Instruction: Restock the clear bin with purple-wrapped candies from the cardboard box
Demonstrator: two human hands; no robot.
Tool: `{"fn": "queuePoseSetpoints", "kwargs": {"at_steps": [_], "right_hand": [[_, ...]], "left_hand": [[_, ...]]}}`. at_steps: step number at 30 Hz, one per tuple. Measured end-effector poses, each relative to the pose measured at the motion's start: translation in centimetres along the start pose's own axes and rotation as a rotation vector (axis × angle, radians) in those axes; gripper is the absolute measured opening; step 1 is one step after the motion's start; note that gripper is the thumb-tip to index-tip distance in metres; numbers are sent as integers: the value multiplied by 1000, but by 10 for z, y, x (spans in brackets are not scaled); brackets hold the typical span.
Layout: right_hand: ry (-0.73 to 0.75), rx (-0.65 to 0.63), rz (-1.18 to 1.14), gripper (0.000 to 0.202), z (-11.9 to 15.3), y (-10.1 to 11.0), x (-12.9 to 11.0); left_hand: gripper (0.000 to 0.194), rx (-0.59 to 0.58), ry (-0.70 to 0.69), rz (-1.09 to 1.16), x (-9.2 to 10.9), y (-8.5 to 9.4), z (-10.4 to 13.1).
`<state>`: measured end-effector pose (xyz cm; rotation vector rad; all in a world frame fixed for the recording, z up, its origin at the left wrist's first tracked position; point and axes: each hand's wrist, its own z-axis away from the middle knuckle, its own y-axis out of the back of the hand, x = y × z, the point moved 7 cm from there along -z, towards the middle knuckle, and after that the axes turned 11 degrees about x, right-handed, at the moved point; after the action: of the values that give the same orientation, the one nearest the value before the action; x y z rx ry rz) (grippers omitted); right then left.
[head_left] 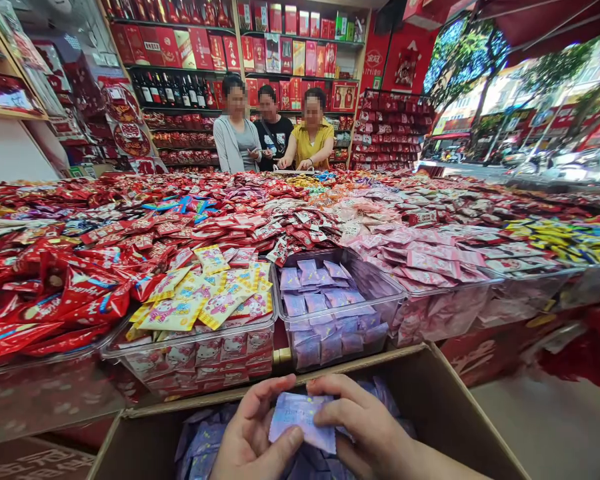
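Observation:
Both of my hands are low in the head view, over an open cardboard box (430,400) that holds purple packets (205,440). One purple packet (300,417) is held between them, its printed side up. My left hand (260,433) pinches its left side, with the thumb on the lower edge. At the packet's right side, my right hand (363,423) grips with fingertips on the top face. Just beyond the box stands a clear plastic bin (390,300) with more purple packets (325,300) stacked in it.
Left of the purple bin are yellow packets (200,293) in a clear bin and red packets (75,300). Pink packets (425,257) lie to its right. Several people (310,137) stand behind the wide display, before shelves (180,67).

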<state>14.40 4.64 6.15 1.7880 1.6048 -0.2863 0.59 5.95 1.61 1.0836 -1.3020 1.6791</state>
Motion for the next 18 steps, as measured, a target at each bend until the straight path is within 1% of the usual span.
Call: {"fn": "queuePoseSetpoints", "kwargs": {"at_steps": [1, 2, 4, 5, 7, 9, 12, 15, 16, 17, 18], "right_hand": [[-46, 22, -2, 32, 1, 1, 4], [-131, 56, -28, 30, 3, 1, 10], [-390, 119, -163, 23, 8, 0, 26], [-529, 127, -260, 20, 12, -4, 34], [-747, 115, -444, 24, 19, -13, 43], [-848, 117, -532, 31, 22, -19, 46], [-900, 150, -547, 32, 24, -21, 50], [-877, 126, -505, 28, 24, -20, 51], [-833, 103, -451, 25, 22, -18, 49], [-752, 77, -375, 24, 18, -15, 46], [-627, 41, -282, 25, 12, -11, 41]], "left_hand": [[37, 23, -29, 0, 1, 1, 0], [37, 45, -61, -7, 2, 2, 0], [36, 74, -106, -29, 2, 4, 0], [36, 84, -121, -33, 2, 5, 0], [40, 99, -138, -22, 2, 5, 0], [45, 104, -122, 15, 3, 4, 1], [50, 103, -54, 64, 5, 2, 3], [53, 101, 53, 70, 0, 4, 3], [54, 89, 99, 66, -3, 4, 2], [55, 75, 144, 57, -7, 5, 1], [57, 63, 181, 41, -11, 6, -1]]}}
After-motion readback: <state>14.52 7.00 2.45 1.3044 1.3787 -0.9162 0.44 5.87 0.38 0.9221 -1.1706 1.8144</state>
